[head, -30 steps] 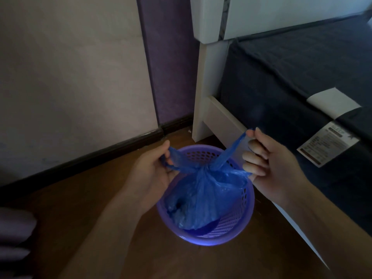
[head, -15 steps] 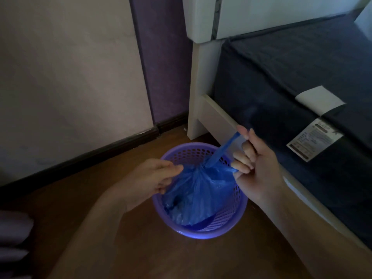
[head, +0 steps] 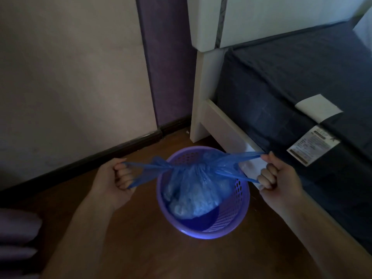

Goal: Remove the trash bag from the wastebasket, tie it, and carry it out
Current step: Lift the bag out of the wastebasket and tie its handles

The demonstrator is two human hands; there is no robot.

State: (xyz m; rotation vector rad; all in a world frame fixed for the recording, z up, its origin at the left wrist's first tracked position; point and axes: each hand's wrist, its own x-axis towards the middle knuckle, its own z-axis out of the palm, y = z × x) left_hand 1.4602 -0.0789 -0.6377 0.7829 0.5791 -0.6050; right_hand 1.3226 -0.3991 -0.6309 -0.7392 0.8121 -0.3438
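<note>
Both fists are clenched, the left hand (head: pixel 117 179) and right hand (head: pixel 278 174) each gripping a handle loop of the blue trash bag (head: pixel 193 190), stretched taut and wide apart. The bag's gathered neck bunches over the purple wastebasket (head: pixel 237 210), its body hanging inside, beside the white bed frame (head: pixel 225 127) on the wood floor (head: pixel 141 248).

Left hand (head: pixel 117 178) and right hand (head: pixel 278 174) are fisted, spread wide apart, forearms angled inward.
</note>
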